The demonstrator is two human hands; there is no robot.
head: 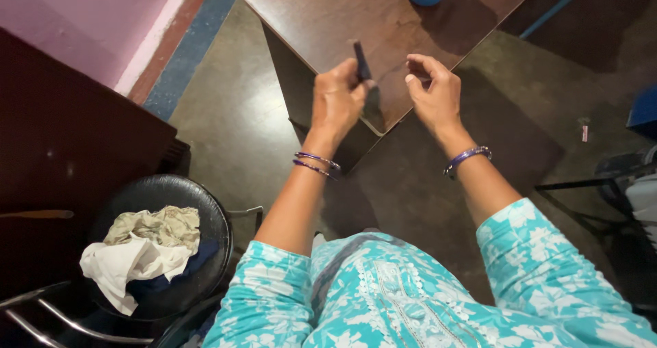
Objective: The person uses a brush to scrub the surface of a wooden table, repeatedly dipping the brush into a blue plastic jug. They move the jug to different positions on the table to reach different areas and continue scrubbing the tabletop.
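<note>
Over the dark wooden table (321, 19) corner, head view: left hand (337, 100) fisted around a thin dark stick-like object (361, 62), poking out at 12 o'clock. Right hand (432, 91) at 3 o'clock of it, fingers curled loosely, empty. Black stool (205, 211) with crumpled cloths (140, 249) at 8 o'clock.

You have two hands up: your left hand (337, 101) and right hand (432, 91). You hold one dark slim tool (361, 62). One wooden table (321, 19), one black stool (205, 211) and two cloths (147, 249) show.
</note>
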